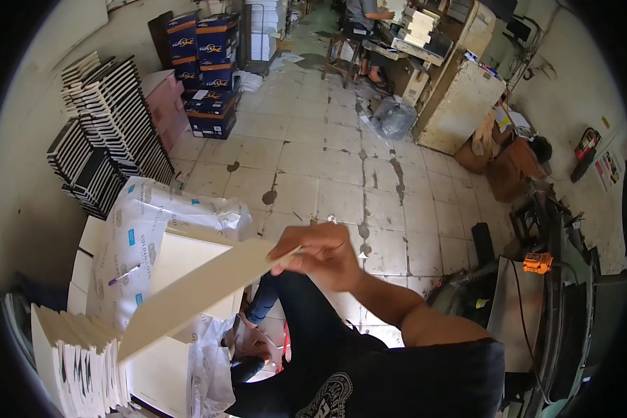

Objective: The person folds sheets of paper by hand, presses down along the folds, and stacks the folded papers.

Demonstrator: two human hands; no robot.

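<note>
My right hand is closed, pinching one end of a cream sheet of paper between thumb and fingers. The sheet slants down to the left, and its far end is close to a stack of cream-covered book blocks at the lower left. Beneath it, more cream sheets lie on a printed white wrapper that has been opened out. A pen with a purple tip rests on the wrapper. My left hand does not show.
Tall stacks of black-covered books stand by the left wall, near dark blue paper boxes. A machine with an orange part is on the right. At the back, a person sits beside a worktable.
</note>
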